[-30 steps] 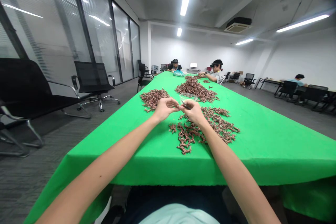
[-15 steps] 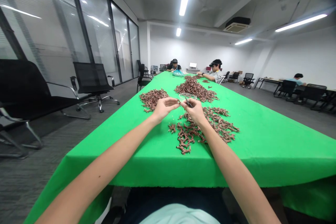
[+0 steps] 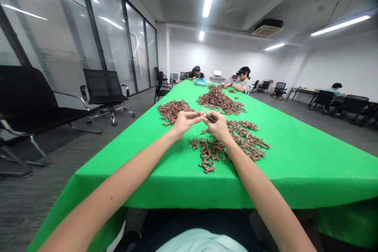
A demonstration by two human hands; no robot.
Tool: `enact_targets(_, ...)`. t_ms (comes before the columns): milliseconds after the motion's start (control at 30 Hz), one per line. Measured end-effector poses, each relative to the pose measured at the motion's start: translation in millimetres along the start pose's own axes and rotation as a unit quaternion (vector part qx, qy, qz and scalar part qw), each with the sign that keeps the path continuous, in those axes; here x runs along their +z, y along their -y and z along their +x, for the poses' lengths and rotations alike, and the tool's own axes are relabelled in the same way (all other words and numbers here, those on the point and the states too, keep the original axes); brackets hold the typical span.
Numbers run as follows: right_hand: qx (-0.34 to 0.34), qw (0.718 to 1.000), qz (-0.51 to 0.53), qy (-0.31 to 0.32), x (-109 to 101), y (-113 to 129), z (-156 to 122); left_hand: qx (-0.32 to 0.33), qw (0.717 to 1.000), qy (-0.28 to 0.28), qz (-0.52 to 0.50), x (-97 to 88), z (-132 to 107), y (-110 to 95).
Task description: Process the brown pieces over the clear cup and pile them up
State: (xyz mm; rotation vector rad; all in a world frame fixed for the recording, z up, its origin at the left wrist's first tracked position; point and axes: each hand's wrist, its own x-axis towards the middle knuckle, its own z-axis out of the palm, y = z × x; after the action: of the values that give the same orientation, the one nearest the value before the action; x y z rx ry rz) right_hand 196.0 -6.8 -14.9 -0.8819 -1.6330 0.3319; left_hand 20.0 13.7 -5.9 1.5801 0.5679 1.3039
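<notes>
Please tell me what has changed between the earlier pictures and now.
The left hand and right hand have drawn slightly together, their fingertips now almost meeting. The small dark tool in the right hand has tilted flatter than half a second ago. The clear bowl and brown piles stayed as they were.

Bright, even light falls from the ceiling strip lights, leaving only faint shadows on the green counter. The glass wall throws back long streaks of glare. A wide lens bows the room toward the edges, and the top right corner darkens. The far person looks soft, and the small brown pieces blur into clumps.
</notes>
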Motion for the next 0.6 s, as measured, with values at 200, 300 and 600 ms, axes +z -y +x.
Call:
enact_targets(200, -0.003, 1.0, 0.008, 0.019, 0, 2, 0, 0.009, 1.0, 0.008, 0.008, -2.8, 4, 1)
enact_targets(300, -0.005, 1.0, -0.006, 0.026, -4, 8, -1, 0.026, 0.999, 0.017, 0.031, -6.1, 7, -1)
enact_targets(600, -0.016, 0.993, -0.114, 0.006, -18, 15, -2, 0.086, 0.991, 0.048, 0.092, -15.8, 9, -19)
